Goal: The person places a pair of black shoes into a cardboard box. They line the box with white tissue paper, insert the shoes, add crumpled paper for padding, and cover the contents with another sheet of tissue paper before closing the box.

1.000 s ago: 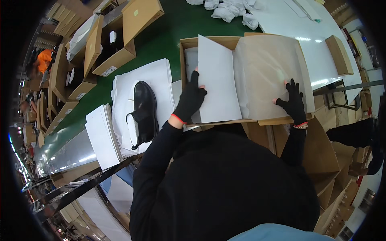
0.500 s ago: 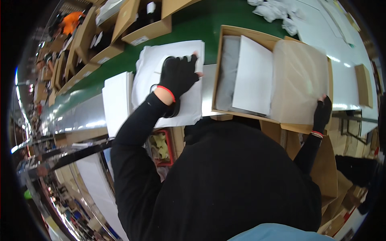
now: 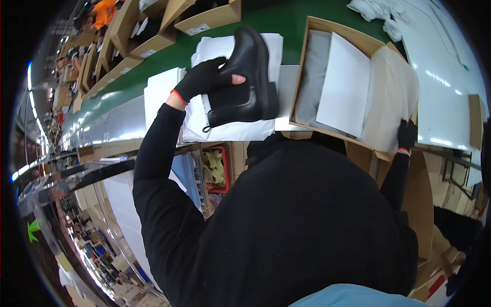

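A black ankle boot [image 3: 248, 77] lies tilted over the stack of white paper [image 3: 232, 134], its sole toward the right and its pull loop toward me. My left hand [image 3: 204, 79], in a black fingerless glove, is closed around the boot's shaft, with the thumb across its side. On the right stands an open cardboard box [image 3: 349, 46]. Inside are grey wrapping [image 3: 312, 77], a white sheet [image 3: 345, 84] and a translucent wrapping paper [image 3: 391, 92] folded over the right side. My right hand [image 3: 407, 134], also gloved, grips that paper at the box's near right corner; its fingertips are partly hidden.
Several open cartons [image 3: 209, 19] line the far left of the green belt [image 3: 276, 23]. Crumpled white paper [image 3: 376, 11] lies on the white table at far right. Below the bench edge sits a red bin [image 3: 226, 169]. Another person in orange [image 3: 104, 14] is far left.
My left hand has turned the boot so that its side and sole show. The translucent paper has shifted at my right hand. The whole view has moved slightly.
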Available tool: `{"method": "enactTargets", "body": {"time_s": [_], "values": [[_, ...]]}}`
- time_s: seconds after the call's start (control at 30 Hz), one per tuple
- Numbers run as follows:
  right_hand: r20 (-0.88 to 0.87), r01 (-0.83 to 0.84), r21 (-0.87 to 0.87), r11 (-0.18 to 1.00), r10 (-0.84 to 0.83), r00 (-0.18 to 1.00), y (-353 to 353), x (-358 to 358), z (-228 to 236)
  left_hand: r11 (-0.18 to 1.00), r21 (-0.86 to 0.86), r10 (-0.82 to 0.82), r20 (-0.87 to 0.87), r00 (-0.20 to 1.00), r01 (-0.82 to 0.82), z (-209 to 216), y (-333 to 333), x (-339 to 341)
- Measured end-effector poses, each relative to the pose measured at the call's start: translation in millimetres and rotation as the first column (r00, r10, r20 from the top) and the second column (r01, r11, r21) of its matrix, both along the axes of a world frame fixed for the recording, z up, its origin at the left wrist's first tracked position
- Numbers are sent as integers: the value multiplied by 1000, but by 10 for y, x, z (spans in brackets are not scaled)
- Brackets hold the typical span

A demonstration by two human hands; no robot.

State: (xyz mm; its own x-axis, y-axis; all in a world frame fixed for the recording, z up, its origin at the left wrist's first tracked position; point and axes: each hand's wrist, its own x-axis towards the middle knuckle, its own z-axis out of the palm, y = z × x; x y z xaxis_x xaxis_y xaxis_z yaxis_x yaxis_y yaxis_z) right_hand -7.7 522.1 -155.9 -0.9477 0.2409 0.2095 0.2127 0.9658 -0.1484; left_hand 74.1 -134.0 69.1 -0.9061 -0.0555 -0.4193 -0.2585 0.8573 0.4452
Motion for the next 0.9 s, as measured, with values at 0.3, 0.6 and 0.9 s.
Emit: {"method": "enactTargets", "body": {"time_s": [0.3,0.6,0.9], "values": [[-315,-36,-158,987,-15,949,-19,-7,373,917,170,-343,-125,931,361,-195,2026,-775],[-47,-158,-758,633,189,981,675,511,772,813,-29,-576,-190,795,581,-815,2680,-970],[-191,10,-919,-393,469,863,-1002,199,1702,788,-374,-611,-578,541,490,-1212,2673,-796]]}}
